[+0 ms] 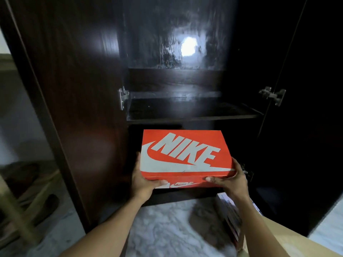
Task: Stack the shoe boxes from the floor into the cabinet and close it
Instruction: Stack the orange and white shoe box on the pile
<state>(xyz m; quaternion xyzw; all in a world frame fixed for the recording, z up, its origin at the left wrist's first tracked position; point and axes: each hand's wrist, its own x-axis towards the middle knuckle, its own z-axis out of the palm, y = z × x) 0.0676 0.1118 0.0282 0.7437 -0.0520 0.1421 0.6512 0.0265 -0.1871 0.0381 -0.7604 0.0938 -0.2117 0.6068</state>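
Note:
An orange shoe box point(185, 154) with a large white logo on its lid is held level in front of the dark cabinet's lower compartment. My left hand point(143, 179) grips its near left corner. My right hand point(230, 182) grips the near right corner, thumb on the front face. The dark wooden cabinet point(193, 115) stands open, with a bare shelf just above the box. More boxes point(233, 219) lie on the floor at the lower right, partly hidden by my right arm.
The left cabinet door point(74, 108) and the right door point(306, 127) are swung wide open on either side. A white marbled floor point(163, 230) lies below. A wooden stool or rack point(24, 201) stands at the far left.

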